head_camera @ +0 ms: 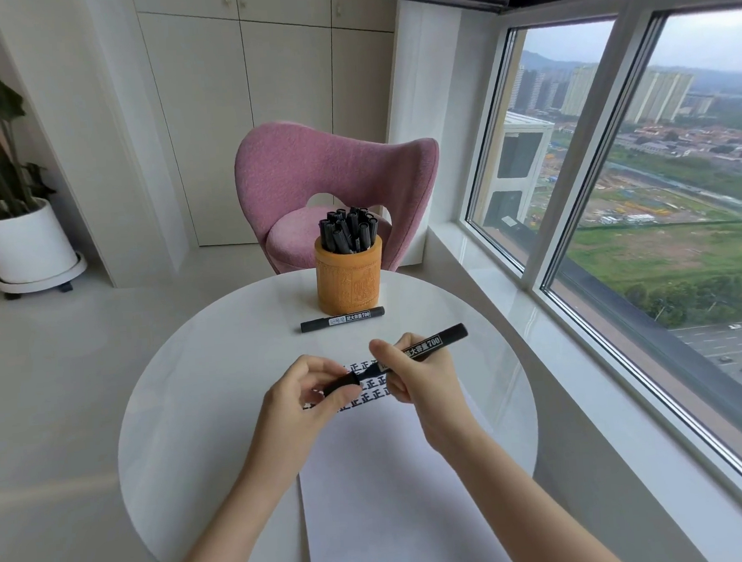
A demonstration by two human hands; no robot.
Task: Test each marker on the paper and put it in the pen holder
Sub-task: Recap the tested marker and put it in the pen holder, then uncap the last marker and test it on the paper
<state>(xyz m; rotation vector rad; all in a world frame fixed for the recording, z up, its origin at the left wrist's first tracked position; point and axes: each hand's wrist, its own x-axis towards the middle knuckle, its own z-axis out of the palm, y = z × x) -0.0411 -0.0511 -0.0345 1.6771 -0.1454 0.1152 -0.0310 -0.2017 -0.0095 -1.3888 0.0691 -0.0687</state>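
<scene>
Head view: your round white table [185,400] carries a paper sheet [394,475] with rows of black test marks at its far end. The carved tan pen holder [348,282] stands beyond it, packed with black markers. A loose marker [342,319] lies just before the holder. Your right hand [423,382] grips a second marker [434,342] above the marks, and your left hand [306,393] pinches its cap [341,383]. Cap seated or off: cannot tell.

Place: high-rise home nook
Signs: pink chair [336,174], round white table [184,379], potted plant [0,142], built-in cupboards [288,90]
View: city through window [676,184]
</scene>
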